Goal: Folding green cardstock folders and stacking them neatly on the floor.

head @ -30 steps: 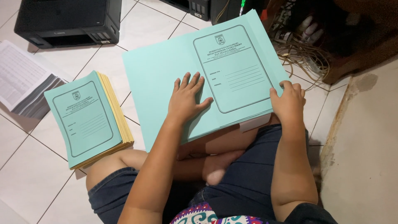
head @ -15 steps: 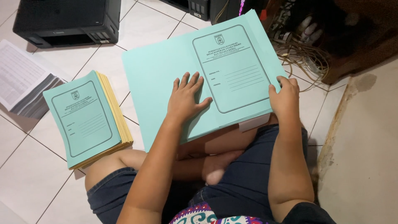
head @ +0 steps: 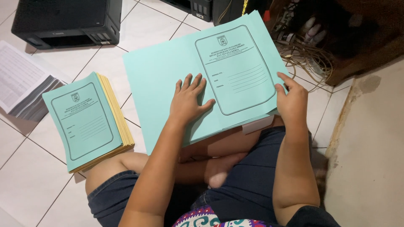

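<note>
Turquoise folder covers (head: 168,80), opened flat in a thick pile, fill the upper middle of the frame and rest across your lap. Your left hand (head: 188,101) lies palm down on the top sheet near its centre fold, fingers spread and flat, gripping nothing. Your right hand (head: 291,100) sits at the pile's right edge, fingers curled around that edge with the thumb on top, so it is pinching the sheets there. The right half of the top cover carries a printed frame with an emblem and ruled lines. A white slip of paper (head: 257,125) peeks out from under the pile's lower right edge, just above your knee.

At left centre, a stack of folded folders (head: 86,120), turquoise on top with yellow edges showing beneath, lies on the white tiled floor (head: 29,185), touching your left knee. Further left, a sheaf of printed white pages (head: 19,82) lies on the tiles. A black printer (head: 67,19) occupies the upper left corner, and a tangle of cables (head: 305,56) sits at the upper right.
</note>
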